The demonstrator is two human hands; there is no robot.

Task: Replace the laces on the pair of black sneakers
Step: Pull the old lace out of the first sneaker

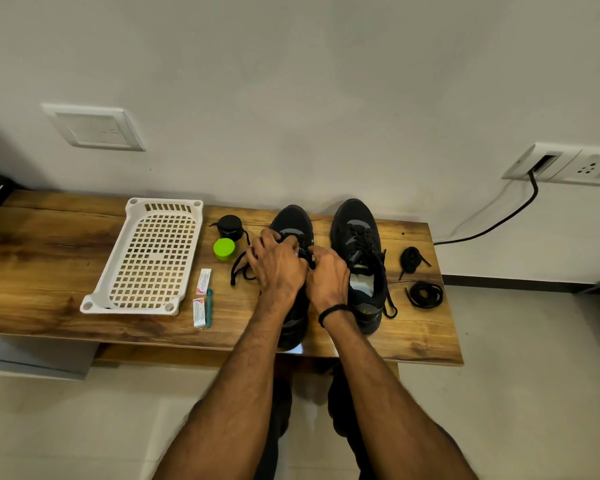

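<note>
Lace (pixel 237 268) of the left sneaker (pixel 293 220) pinched in the curled fingers of my left hand (pixel 278 266) and right hand (pixel 328 280), sneaker on the wooden surface (pixel 49 254), right sneaker (pixel 357 244) just beside it, laced

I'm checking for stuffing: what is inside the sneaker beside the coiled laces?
Only a pale insole shows through the opening of that sneaker; its toe end is hidden under the laced upper.

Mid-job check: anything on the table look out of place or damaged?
Nothing looks spilled or damaged. The held sneaker, gripped by the left hand and right hand, has its heel at the table's near edge; its loose lace trails on the wood beside it.
</note>
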